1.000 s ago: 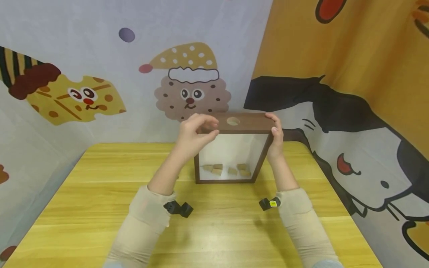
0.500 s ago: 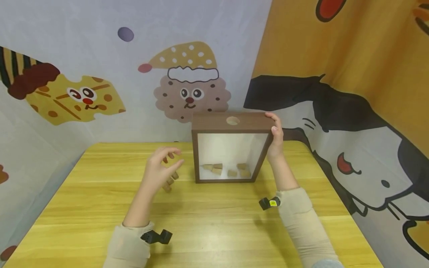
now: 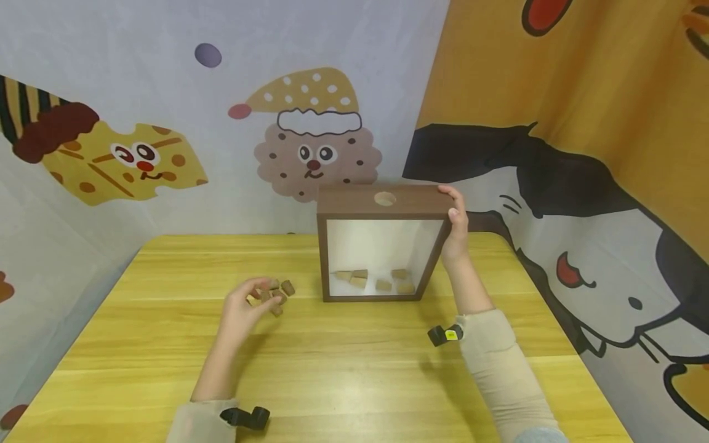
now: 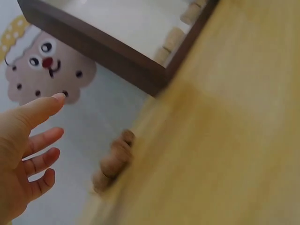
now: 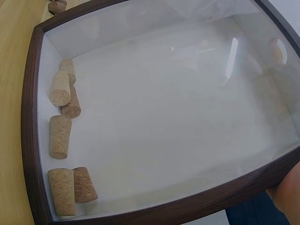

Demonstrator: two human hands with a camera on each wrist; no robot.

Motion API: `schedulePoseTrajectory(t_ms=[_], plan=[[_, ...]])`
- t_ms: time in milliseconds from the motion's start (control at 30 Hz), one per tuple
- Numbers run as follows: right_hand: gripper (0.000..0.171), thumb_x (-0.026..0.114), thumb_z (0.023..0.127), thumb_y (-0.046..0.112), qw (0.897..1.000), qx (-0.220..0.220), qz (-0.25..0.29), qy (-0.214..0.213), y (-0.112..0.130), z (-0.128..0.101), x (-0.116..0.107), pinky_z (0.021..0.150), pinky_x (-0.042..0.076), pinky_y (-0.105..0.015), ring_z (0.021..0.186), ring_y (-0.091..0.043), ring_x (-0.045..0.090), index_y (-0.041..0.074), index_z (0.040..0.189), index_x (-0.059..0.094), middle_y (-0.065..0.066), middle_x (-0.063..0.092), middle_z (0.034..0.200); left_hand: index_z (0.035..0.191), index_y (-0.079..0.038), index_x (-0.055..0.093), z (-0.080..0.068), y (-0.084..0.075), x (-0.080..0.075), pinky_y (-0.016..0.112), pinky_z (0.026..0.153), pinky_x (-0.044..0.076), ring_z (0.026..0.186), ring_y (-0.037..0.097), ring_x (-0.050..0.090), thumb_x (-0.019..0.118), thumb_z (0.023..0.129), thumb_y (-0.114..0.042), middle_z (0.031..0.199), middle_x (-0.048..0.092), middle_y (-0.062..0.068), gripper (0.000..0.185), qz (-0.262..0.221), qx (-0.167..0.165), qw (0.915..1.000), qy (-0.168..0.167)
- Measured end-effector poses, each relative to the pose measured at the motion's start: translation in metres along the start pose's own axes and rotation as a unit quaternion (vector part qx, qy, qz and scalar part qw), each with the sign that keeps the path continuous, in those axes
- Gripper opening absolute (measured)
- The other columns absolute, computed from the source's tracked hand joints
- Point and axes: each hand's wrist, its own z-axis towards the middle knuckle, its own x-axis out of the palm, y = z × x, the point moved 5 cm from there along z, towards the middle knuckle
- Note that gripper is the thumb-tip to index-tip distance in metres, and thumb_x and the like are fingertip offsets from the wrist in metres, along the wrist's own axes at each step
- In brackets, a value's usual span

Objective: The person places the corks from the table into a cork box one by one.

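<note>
Head view: upright shadow-box frame [image 3: 382, 243], dark brown w/ glass front, standing on the yellow wooden table [image 3: 354, 369] at approx. 12 o'clock from the person. Round hole [image 3: 385, 199] in the frame's top edge. Five or so corks [image 3: 373, 280] lie along the inside bottom; right wrist view shows them [image 5: 61, 140] lined against that same inner edge, behind the glass.

Right hand [image 3: 454, 227] grips the frame's upper right corner: fingers curled over the top edge, thumb on the front side; frame upright, base on the table.

Left hand [image 3: 246, 304] lies low on the table at approx. 9 o'clock from the frame, well apart from it. A small pile of loose corks [image 3: 277, 294] sits at the fingertips, at approx. 2 o'clock from the palm. Fingers are bent down over the near corks & touch them; whether one is pinched cannot be told from the head view. Left wrist view (blurred): left-hand fingers [image 4: 40, 143] slightly spread & loosely curved, nothing between them; corks [image 4: 112, 161] just beyond the fingertips, at approx. 3 o'clock from them, frame's lower corner [image 4: 159, 79] farther off at approx. 1 o'clock.

Backdrop: cartoon-print cloth [image 3: 310, 141] behind the table.
</note>
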Motion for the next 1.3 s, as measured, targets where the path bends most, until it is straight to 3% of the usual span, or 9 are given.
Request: schedulePoseTrajectory(t_ms=[200, 433, 600, 900, 967, 1133, 1300], plan=[[0.061, 0.046, 0.089, 0.045, 1.000, -0.008, 0.003, 0.000, 0.000, 0.000, 0.000, 0.090, 0.032, -0.034, 0.108, -0.024, 0.045, -0.001, 0.129, 0.048, -0.008, 0.050, 0.123, 0.112, -0.001, 0.064, -0.011, 0.030, 0.006, 0.042, 0.078, 0.050, 0.090, 0.029, 0.060, 0.082, 0.076, -0.014, 0.097, 0.067, 0.013, 0.042, 0.014, -0.028, 0.9994, 0.011], [0.057, 0.045, 0.089, 0.041, 1.000, -0.016, 0.010, -0.003, 0.000, 0.000, 0.001, 0.094, 0.032, -0.032, 0.111, -0.023, 0.044, 0.001, 0.128, 0.050, -0.009, 0.049, 0.125, 0.113, -0.005, 0.065, -0.018, 0.049, 0.013, 0.041, 0.073, 0.053, 0.087, 0.027, 0.063, 0.083, 0.075, -0.022, 0.098, 0.068, 0.012, 0.045, 0.049, -0.065, 0.9966, 0.012], [0.059, 0.044, 0.088, 0.040, 1.000, -0.014, 0.010, -0.002, 0.000, 0.000, 0.001, 0.094, 0.032, -0.032, 0.111, -0.024, 0.044, -0.002, 0.129, 0.048, -0.009, 0.049, 0.126, 0.111, -0.005, 0.066, -0.021, 0.054, 0.017, 0.042, 0.073, 0.052, 0.086, 0.026, 0.063, 0.084, 0.074, -0.021, 0.094, 0.068, 0.010, 0.044, 0.057, -0.077, 0.9954, 0.009], [0.055, 0.046, 0.088, 0.042, 1.000, -0.009, 0.021, -0.004, -0.001, 0.000, -0.001, 0.091, 0.033, -0.033, 0.108, -0.024, 0.046, 0.005, 0.128, 0.052, -0.010, 0.051, 0.123, 0.101, -0.008, 0.070, -0.021, 0.054, 0.024, 0.043, 0.071, 0.053, 0.080, 0.023, 0.063, 0.085, 0.072, -0.021, 0.083, 0.065, 0.004, 0.034, 0.083, -0.051, 0.9950, -0.021], [0.057, 0.046, 0.088, 0.042, 1.000, -0.009, 0.020, -0.005, 0.000, 0.000, -0.001, 0.091, 0.033, -0.033, 0.108, -0.024, 0.045, 0.001, 0.129, 0.050, -0.009, 0.051, 0.123, 0.100, -0.008, 0.071, -0.021, 0.054, 0.025, 0.044, 0.071, 0.053, 0.080, 0.023, 0.063, 0.085, 0.072, -0.020, 0.084, 0.066, 0.004, 0.034, 0.081, -0.043, 0.9954, -0.025], [0.055, 0.046, 0.088, 0.042, 1.000, -0.007, 0.015, -0.006, 0.000, 0.000, -0.001, 0.089, 0.033, -0.033, 0.106, -0.023, 0.046, 0.004, 0.128, 0.052, -0.009, 0.051, 0.122, 0.104, -0.008, 0.070, -0.022, 0.054, 0.024, 0.042, 0.072, 0.054, 0.083, 0.023, 0.065, 0.084, 0.074, -0.021, 0.091, 0.069, 0.005, 0.035, 0.062, -0.044, 0.9968, -0.025], [0.055, 0.047, 0.088, 0.043, 1.000, -0.004, 0.016, -0.003, 0.001, -0.001, 0.001, 0.089, 0.034, -0.032, 0.106, -0.022, 0.046, 0.007, 0.128, 0.052, -0.008, 0.050, 0.123, 0.109, -0.007, 0.068, -0.024, 0.052, 0.020, 0.028, 0.067, 0.052, 0.079, 0.019, 0.064, 0.082, 0.077, -0.013, 0.090, 0.070, 0.004, 0.035, 0.014, -0.043, 0.9985, -0.032]])
